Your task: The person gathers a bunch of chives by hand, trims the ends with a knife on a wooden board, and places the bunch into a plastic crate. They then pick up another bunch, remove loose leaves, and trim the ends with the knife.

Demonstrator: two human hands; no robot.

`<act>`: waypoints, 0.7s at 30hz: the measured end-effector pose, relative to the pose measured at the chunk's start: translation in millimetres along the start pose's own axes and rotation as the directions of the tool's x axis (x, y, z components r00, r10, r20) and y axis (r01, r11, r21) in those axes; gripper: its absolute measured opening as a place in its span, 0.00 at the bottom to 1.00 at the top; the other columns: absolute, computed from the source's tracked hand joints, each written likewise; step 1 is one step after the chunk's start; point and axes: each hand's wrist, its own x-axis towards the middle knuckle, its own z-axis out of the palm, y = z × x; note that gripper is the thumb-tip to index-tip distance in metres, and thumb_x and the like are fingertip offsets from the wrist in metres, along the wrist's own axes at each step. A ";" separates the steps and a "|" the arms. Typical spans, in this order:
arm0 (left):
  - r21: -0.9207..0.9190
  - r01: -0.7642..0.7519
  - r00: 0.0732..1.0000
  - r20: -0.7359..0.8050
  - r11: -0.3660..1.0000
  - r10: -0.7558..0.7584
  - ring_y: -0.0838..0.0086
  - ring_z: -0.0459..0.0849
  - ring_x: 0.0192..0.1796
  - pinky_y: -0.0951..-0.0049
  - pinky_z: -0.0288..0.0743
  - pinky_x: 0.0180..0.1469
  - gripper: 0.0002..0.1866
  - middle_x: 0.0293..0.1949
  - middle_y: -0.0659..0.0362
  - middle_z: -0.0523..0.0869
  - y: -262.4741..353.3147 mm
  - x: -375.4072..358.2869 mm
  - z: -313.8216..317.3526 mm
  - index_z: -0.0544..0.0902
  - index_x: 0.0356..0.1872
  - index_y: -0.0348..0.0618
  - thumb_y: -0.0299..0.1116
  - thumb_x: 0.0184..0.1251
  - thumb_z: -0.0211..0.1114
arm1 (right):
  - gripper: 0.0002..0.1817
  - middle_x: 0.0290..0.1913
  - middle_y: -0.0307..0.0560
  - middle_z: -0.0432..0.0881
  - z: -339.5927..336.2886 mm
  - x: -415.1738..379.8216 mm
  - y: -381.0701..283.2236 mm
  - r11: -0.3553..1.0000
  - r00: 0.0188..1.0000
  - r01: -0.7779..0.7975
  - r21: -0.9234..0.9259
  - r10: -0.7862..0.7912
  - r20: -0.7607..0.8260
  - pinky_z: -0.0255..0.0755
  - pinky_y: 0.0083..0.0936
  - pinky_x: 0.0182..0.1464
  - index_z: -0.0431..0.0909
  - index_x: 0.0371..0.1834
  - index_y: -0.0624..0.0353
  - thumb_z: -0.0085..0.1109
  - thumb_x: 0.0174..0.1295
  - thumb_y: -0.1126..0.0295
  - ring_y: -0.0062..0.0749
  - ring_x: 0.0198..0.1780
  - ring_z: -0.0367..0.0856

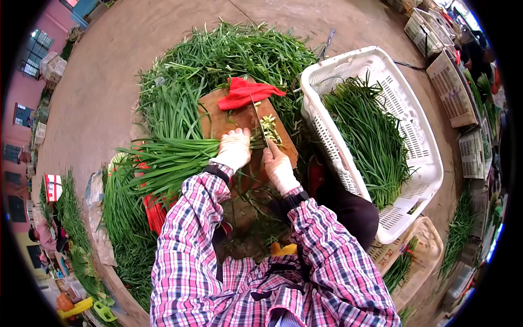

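My left hand (234, 149) is closed round a bunch of long green stalks (174, 155), pressing it on a brown wooden board (218, 121). The leaves spread to the left, and the stalk ends point right. My right hand (279, 167) grips a knife (259, 121), its blade slanting up and away, just right of the left hand. Short pale cut pieces (269, 129) lie on the board right of the blade. A red cloth (246, 95) lies at the board's far end.
Loose greens (239, 49) heap beyond and left of the board. At the right stands a white plastic basket (424, 147) with bundled greens (368, 136); a smaller crate (427, 256) is below it. More crates (449, 90) line the far right. A person (44, 235) is at the far left.
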 end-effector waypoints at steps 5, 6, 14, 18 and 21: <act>-0.025 -0.011 1.000 0.026 1.000 0.011 0.55 0.77 0.58 0.55 0.72 0.57 0.30 0.54 0.49 0.78 -0.8 -1.3 -6.8 0.70 0.55 0.43 0.42 0.55 0.72 | 0.19 0.47 0.51 0.86 -46.3 -23.1 38.5 0.989 0.993 0.115 0.094 -0.111 -0.046 0.73 0.26 0.53 0.74 0.63 0.63 0.52 0.72 0.68 0.29 0.49 0.81; -0.029 -0.007 0.999 0.032 1.000 0.008 0.55 0.77 0.58 0.56 0.72 0.57 0.30 0.54 0.49 0.78 -0.7 -1.9 -8.6 0.70 0.55 0.43 0.43 0.54 0.72 | 0.20 0.49 0.53 0.85 -56.7 -23.2 32.9 0.991 0.990 0.112 0.069 -0.105 -0.094 0.73 0.26 0.55 0.74 0.63 0.62 0.53 0.71 0.68 0.31 0.51 0.82; 0.046 -0.117 0.945 -0.301 0.992 0.125 0.54 0.62 0.72 0.47 0.46 0.75 0.48 0.67 0.47 0.68 5.7 -33.3 -18.2 0.58 0.73 0.44 0.55 0.54 0.67 | 0.23 0.45 0.51 0.84 -64.7 15.6 3.8 0.808 0.940 0.251 -0.533 -0.334 -0.063 0.77 0.37 0.50 0.78 0.59 0.50 0.64 0.59 0.61 0.47 0.46 0.84; -0.369 -0.198 0.916 -0.399 0.908 0.038 0.57 0.69 0.68 0.53 0.59 0.71 0.37 0.64 0.50 0.72 33.8 -108.4 -33.4 0.68 0.67 0.42 0.50 0.59 0.66 | 0.25 0.43 0.51 0.83 -56.5 36.6 20.1 0.672 0.866 0.408 -0.618 -0.499 0.029 0.78 0.41 0.46 0.76 0.60 0.50 0.64 0.57 0.62 0.47 0.44 0.84; -0.983 -0.186 0.975 -0.183 -0.010 -0.129 0.67 0.80 0.55 0.67 0.75 0.58 0.26 0.55 0.56 0.81 63.9 -140.4 35.3 0.73 0.62 0.40 0.43 0.68 0.64 | 0.27 0.44 0.51 0.83 -59.6 40.4 17.8 0.603 0.903 0.397 -0.693 -0.392 0.176 0.77 0.43 0.46 0.72 0.63 0.46 0.62 0.58 0.58 0.48 0.44 0.83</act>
